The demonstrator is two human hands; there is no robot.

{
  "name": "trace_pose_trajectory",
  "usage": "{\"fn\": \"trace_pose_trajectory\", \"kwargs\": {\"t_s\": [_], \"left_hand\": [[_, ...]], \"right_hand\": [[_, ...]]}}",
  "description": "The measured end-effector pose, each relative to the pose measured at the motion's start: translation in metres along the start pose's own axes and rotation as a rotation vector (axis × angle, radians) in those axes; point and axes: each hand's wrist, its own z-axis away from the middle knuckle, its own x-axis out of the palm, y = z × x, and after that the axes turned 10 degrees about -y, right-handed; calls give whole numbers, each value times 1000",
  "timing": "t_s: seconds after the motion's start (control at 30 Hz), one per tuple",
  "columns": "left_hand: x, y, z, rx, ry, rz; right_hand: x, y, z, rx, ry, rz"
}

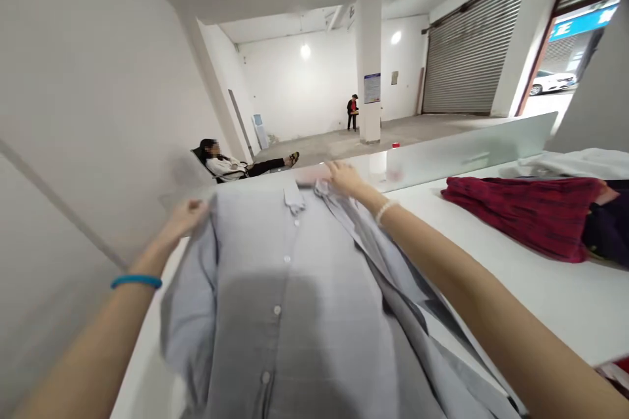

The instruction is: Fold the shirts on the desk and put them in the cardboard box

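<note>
A light grey button-up shirt (314, 275) lies front side up on the white table, its buttons running down the middle. At its left shoulder, my left hand (189, 215) is closed on the edge of the cloth; it is slightly blurred. My right hand (344, 178) pinches bunched fabric by the right shoulder, close to the collar (293, 198). The right sleeve and side are gathered in loose folds under my right forearm. A blue band circles my left wrist, and a pale bracelet my right.
Folded red plaid clothing (525, 213) and white cloth (580, 162) lie on the table (472, 252) at right. A frosted low partition (472, 150) edges its far side. Beyond are a person reclining in a chair (226, 163) and a standing person (352, 111). A wall rises at left.
</note>
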Motion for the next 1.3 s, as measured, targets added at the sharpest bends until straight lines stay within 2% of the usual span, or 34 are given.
{"fn": "trace_pose_trajectory", "kwargs": {"t_s": [0.1, 0.17, 0.27, 0.37, 0.5, 0.67, 0.83, 0.97, 1.07, 1.2, 1.3], "left_hand": [[50, -44, 28, 25, -140, -86], [83, -71, 59, 202, -327, -251], [122, -95, 104, 351, -550, -382], [151, -103, 130, 450, -633, -461], [184, -111, 136, 529, -583, -526], [214, -123, 110, 486, -560, -566], [237, -108, 76, 343, -513, -577], [245, -95, 67, 271, -467, -552], [244, -95, 73, 263, -458, -528], [242, -98, 91, 297, -431, -529], [239, -99, 109, 360, -378, -531]], "right_hand": [[59, 21, 66, -141, -197, -5], [85, 38, 117, -197, -323, -13], [108, 61, 183, -197, -528, -52], [121, 69, 216, -126, -591, -94], [139, 65, 213, -79, -569, -65], [169, 71, 177, -59, -516, 67], [193, 85, 136, -8, -431, 107], [193, 84, 123, 20, -381, 101], [185, 80, 138, 36, -351, 99], [167, 75, 188, 17, -361, 56], [146, 68, 222, -36, -409, 40]]}}
